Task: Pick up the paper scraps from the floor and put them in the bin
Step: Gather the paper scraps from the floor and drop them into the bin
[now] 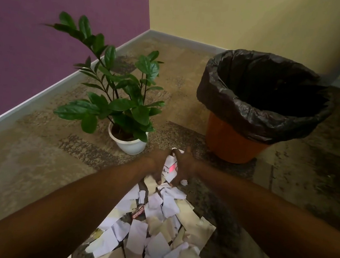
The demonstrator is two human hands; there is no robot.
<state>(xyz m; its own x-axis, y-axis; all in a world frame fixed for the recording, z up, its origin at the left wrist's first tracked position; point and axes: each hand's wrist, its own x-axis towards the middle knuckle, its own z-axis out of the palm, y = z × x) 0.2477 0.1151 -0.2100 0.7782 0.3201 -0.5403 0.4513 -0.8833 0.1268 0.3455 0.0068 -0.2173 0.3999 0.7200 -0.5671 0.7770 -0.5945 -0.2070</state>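
Paper scraps [152, 228] lie in a loose heap on the carpeted floor [36, 156], running from the bottom edge of the view up toward the middle, mostly white and cream pieces with a small dark red printed piece [138, 215] among them. Both bare arms reach forward over the heap. The left hand [156, 165] and the right hand [183, 167] meet at the far end of the pile, palms turned toward each other, pressing a bunch of scraps [170, 166] between them; white bits and a pinkish-red spot show in the gap. Each grip is curled in around that bunch, thumbs toward the camera and fingertips low near the carpet, so the two hands together clamp the paper rather than either holding it alone. Whether the bunch is off the floor cannot be told. The bin [232, 144], an orange tub lined with a black bag [256, 119] folded over its rim, stands beyond and to the right of the hands, apart from them, its inside dark. A potted plant [117, 85] in a white pot [130, 146] stands to the left of the bin, just beyond the left hand. A purple wall [50, 21] and a yellow wall [239, 16] meet in the corner behind.
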